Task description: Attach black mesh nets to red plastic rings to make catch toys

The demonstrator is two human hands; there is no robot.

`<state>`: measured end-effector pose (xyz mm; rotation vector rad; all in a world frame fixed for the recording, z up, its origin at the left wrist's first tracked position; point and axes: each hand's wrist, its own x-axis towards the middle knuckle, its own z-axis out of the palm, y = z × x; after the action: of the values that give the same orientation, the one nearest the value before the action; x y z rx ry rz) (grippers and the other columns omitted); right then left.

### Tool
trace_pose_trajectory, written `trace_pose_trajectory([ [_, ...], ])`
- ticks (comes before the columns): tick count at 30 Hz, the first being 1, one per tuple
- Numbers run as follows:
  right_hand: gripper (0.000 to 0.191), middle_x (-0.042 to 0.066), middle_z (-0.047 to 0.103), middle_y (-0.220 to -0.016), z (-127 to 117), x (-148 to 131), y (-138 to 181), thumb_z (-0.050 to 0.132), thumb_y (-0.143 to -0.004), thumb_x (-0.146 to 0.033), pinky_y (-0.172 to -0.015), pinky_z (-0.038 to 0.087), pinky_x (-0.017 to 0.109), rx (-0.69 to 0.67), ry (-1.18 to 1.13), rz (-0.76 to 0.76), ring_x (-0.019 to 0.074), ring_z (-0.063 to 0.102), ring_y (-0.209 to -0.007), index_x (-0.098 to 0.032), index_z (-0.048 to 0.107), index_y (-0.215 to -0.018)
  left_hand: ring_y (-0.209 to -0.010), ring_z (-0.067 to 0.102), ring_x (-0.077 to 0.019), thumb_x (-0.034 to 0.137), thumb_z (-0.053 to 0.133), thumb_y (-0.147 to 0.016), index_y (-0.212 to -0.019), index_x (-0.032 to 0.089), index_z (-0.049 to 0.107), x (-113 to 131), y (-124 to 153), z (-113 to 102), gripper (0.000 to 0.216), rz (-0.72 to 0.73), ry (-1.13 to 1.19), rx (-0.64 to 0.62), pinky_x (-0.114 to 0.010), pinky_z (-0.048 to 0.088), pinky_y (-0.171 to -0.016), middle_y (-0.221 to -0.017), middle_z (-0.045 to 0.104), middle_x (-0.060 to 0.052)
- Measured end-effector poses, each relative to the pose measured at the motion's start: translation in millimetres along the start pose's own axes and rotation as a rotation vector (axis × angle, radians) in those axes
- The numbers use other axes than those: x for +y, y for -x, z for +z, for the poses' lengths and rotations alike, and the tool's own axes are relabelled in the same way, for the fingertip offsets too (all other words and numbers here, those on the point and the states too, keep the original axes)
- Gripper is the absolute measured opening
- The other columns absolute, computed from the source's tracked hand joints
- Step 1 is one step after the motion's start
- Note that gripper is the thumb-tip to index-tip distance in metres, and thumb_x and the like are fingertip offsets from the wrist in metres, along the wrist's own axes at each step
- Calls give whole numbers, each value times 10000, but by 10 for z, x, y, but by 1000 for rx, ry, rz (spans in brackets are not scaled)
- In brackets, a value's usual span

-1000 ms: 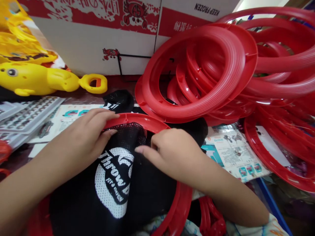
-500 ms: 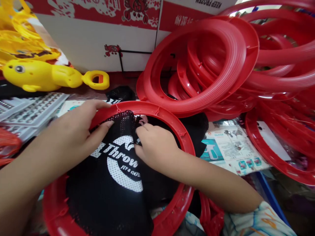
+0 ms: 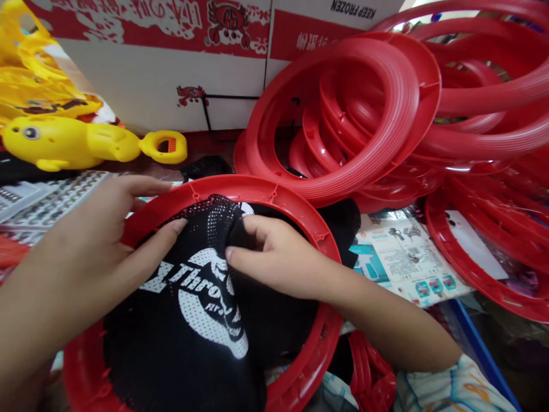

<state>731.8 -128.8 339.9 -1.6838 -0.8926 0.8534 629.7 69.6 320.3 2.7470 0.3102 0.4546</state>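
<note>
A red plastic ring (image 3: 323, 234) lies in front of me with its ribbed, pegged side up. Black mesh fabric (image 3: 171, 349) with white printing, "Throw" among it, lies across the ring's opening. My left hand (image 3: 107, 234) grips the ring's upper left rim, its thumb over the fabric's edge and its fingers toward the outer side. Within the ring, my right hand (image 3: 278, 257) pinches a raised fold of the fabric between thumb and bent fingers. The fabric's left side sits along the row of small pegs; its right part is folded.
A pile of red rings (image 3: 338, 183) leans at the back right, before a white and red carton (image 3: 141, 86). Yellow duck-shaped toys (image 3: 60, 140) and clear trays of small round parts (image 3: 72, 197) are on the left. A printed card sheet (image 3: 398, 257) lies right of the ring.
My right hand has drawn the fabric fold a little to the left, and the printing is now more creased. My left thumb has slid left along the rim.
</note>
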Motion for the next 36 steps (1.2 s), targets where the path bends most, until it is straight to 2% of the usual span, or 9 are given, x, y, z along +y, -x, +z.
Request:
trace_pose_trajectory([
  [3, 94, -32, 559, -776, -47, -94, 38, 484, -852, -83, -592, 470, 190, 61, -312, 40, 89, 554, -675, -172, 495, -881, -1127, 559, -276, 416, 480, -879, -1255, 215, 422, 61, -30, -58, 430, 49, 17, -36, -418, 452, -976, -1233, 557, -75],
  [5, 114, -41, 546, -738, -90, -137, 48, 476, -855, -67, -546, 442, 168, 99, -325, 86, 76, 534, -629, -171, 480, -899, -1138, 555, -295, 423, 451, -880, -1290, 218, 403, 52, -36, -75, 461, 50, -2, -88, -444, 452, -968, -1259, 548, -90],
  [10, 89, -84, 470, -604, -192, -126, 34, 575, -874, -161, -455, 308, 153, 130, -85, 129, 45, 402, -489, -159, 525, -949, -1117, 573, -308, 394, 414, -884, -1304, 245, 380, -76, -14, -33, 447, 70, -56, -280, -479, 453, -929, -1283, 540, -106],
  [13, 124, -50, 559, -669, -215, -118, 37, 615, -884, -229, -520, 354, 182, 135, 176, 134, 68, 498, -554, -159, 591, -983, -1127, 564, -309, 396, 430, -884, -1297, 224, 392, -74, -29, 3, 448, 51, -64, -396, -484, 450, -929, -1284, 540, -121],
  [19, 154, -23, 591, -690, -163, -110, 30, 590, -902, -210, -581, 328, 224, 192, 599, 67, 87, 504, -607, -147, 622, -765, -1224, 496, -245, 395, 461, -906, -1265, 187, 507, 156, -122, 139, 418, -95, 279, -242, -436, 382, -1049, -1322, 549, -91],
  [24, 68, -24, 570, -781, -146, -19, -31, 478, -914, -156, -594, 377, 204, 193, 311, 22, 88, 503, -660, -157, 545, -923, -1119, 565, -235, 385, 493, -886, -1211, 224, 568, 170, -130, 267, 370, -95, 464, -261, -419, 442, -966, -1270, 595, -67],
  [28, 292, -20, 579, -866, -136, 15, -66, 425, -847, -35, -651, 432, 203, 62, 70, 45, 90, 540, -739, -175, 546, -1072, -957, 581, -224, 356, 519, -853, -955, 209, 653, 109, -153, 242, 223, -23, 378, -256, -374, 471, -833, -1043, 623, -55],
  [32, 136, -4, 642, -943, -81, -3, -58, 586, -873, -181, -762, 460, 249, 85, 286, -17, 131, 593, -854, -174, 601, -1008, -936, 578, -218, 397, 539, -843, -905, 210, 681, 90, -162, 230, 243, 18, 386, -232, -370, 466, -835, -1021, 593, -54],
  [36, 186, 20, 667, -1035, -46, 35, -54, 586, -866, -82, -868, 439, 266, 127, 557, -175, 148, 600, -958, -162, 634, -1027, -937, 577, -212, 413, 573, -827, -900, 232, 706, 103, -144, 267, 236, -13, 403, -217, -362, 467, -831, -1009, 586, -48],
])
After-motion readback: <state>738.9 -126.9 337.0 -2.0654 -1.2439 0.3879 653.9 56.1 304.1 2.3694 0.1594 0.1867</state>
